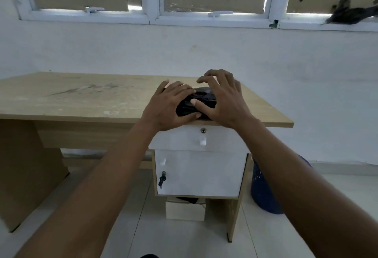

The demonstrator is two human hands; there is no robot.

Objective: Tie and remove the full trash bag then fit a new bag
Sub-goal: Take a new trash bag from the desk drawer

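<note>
Both forearms reach forward from the bottom of the view to the near edge of the desk point(61, 98). On this edge, above the white drawer point(196, 138), lies a black folded bag point(201, 102), probably the new one. The left hand point(169, 107) rests against the left side of the bag, with the thumb under its near side. The right hand point(223, 100) is over the right side, thumb pressing on the top, the other fingers spread and lifted. So neither hand is closed on the bag; both touch it with loose, open fingers.

A blue bin point(263, 188) stands on the floor at the right of the desk, half hidden behind the right arm. I cannot see if a bag is inside it, and no full tied bag is clearly visible.

My judgement: the step is to pick up or unfold the new bag. The risk is that the bag is very near the edge, so a careless push can slide it down to the floor. Thin plastic can also tear if the fingers pull too hard while searching for the opening.
</note>
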